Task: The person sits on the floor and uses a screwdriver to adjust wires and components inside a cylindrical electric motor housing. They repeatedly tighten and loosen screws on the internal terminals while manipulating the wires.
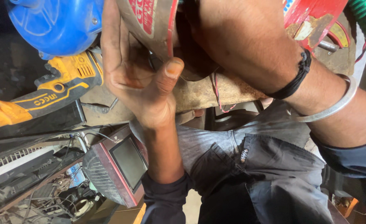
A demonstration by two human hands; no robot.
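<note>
While left hand (139, 79) grip clamps red-labelled drum (149, 20), right hand grip hidden, can't tell.

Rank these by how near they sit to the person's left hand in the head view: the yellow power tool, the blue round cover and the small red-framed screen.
From the left hand, nearest first:
1. Yellow power tool: just left of the hand, its head almost at the knuckles.
2. Blue round cover: up and left, in the top corner.
3. Small red-framed screen: below, beside the forearm.
</note>
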